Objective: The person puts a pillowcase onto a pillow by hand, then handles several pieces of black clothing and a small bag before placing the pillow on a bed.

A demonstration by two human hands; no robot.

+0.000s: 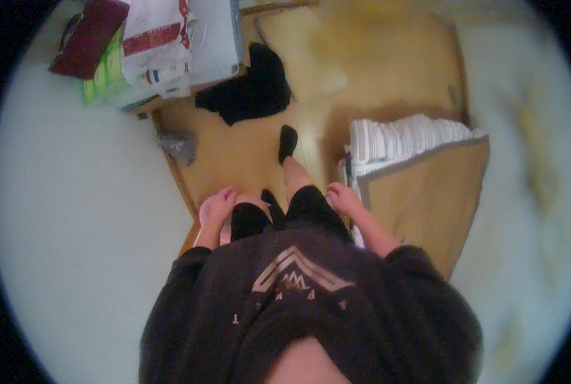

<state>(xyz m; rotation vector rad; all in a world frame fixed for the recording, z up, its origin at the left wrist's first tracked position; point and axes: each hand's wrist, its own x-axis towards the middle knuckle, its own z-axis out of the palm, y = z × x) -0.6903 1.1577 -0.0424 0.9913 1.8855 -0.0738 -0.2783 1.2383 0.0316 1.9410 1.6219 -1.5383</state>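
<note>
My left hand (219, 205) hangs beside my left thigh, its fingers loosely curled and no object seen in it. A pale pink rounded thing (204, 211) shows just behind that hand, mostly hidden. On the other side, my right hand (344, 198) hangs by my right thigh, also loosely curled with nothing seen in it. It is close to the near side of a wood-topped piece of furniture (424, 192). White cloth with dark stripes (405, 141) lies along that furniture's far edge. One foot in a black sock (288, 141) is forward on the wooden floor (232, 158).
Ahead lies a heap of black cloth (256, 91). A grey bag (180, 146) rests against the left wall (83, 192). At the upper left, a white and red plastic bag (155, 43), a dark red flat item (91, 41) and a pale box-like surface (213, 43) crowd together.
</note>
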